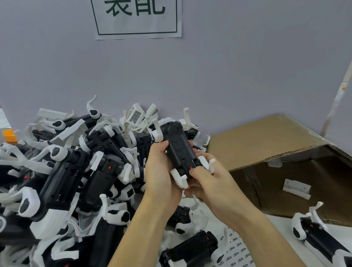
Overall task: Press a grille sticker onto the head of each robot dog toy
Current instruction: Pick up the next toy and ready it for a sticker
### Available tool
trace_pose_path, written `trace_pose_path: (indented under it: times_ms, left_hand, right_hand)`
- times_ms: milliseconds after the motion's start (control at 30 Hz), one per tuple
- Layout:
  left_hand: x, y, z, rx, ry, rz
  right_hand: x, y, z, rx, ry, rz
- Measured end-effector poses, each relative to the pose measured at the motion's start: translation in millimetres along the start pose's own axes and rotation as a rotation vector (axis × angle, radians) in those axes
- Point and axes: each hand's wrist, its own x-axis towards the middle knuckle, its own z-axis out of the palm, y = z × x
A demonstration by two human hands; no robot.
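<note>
My left hand (161, 170) and right hand (211, 183) both grip one robot dog toy (177, 148), underside up. The wall sign (136, 9) reads 装配.

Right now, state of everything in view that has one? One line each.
Left hand: grips the held toy's side.
Right hand: holds the toy's near end, thumb by its red switch.
Held robot dog toy: off the table, underside up, in both hands.
Toy pile: heaped, tangled, on the left.
Cardboard box: on its side, open toward the camera.
Sticker sheet: flat on the table, partly covered by toys.
Lone toy: lying at right.
</note>
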Motion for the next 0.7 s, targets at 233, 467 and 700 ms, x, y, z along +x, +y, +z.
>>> trace_pose_path:
  times_ms: [233, 467, 700]
  left_hand:
    - [3, 2, -6, -0.038, 0.028, -0.025]
    - [8, 0, -5, 0.079, 0.196, 0.134]
    - [4, -6, -2, 0.439, 0.253, 0.267]
  right_hand:
    - [-4, -13, -7, -0.023, -0.096, 0.073]
    - [-7, -26, -23, -0.344, 0.143, -0.123]
    - [-11, -26, -8, -0.639, 0.118, -0.379]
